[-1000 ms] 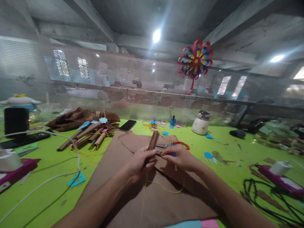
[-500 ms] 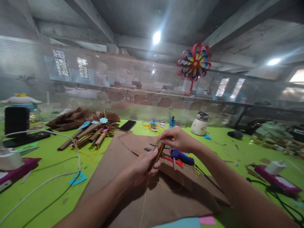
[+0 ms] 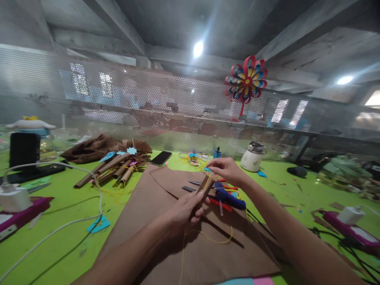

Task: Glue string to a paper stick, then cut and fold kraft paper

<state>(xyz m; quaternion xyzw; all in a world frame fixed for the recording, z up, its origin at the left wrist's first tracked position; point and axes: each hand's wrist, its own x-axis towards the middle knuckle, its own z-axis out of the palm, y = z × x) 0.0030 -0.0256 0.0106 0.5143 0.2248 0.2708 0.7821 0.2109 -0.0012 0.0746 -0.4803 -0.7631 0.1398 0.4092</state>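
My left hand (image 3: 187,208) is closed round a narrow stack of folded brown paper (image 3: 204,186), which tilts up and to the right. Just above its upper end, my right hand (image 3: 227,170) pinches with thumb and forefinger. A yellow thread (image 3: 207,181) runs along the folds up to those fingertips, and a loose length hangs below my left hand. Beyond the folded paper lie scissors with red handles (image 3: 222,205), another blade pair, and a blue glue gun (image 3: 228,196). Large brown paper sheets (image 3: 142,221) lie under both hands.
Rolled brown paper pieces (image 3: 111,168) with yellow threads lie at the left, near a phone (image 3: 161,158). A white bottle (image 3: 252,157) stands at the back right. Purple power strips (image 3: 26,213) with cables sit on both sides of the green table (image 3: 68,245).
My right hand has drawn away from the folded paper, up and to the right. More of the paper's upper end and the yellow thread now show. The view has shifted slightly.
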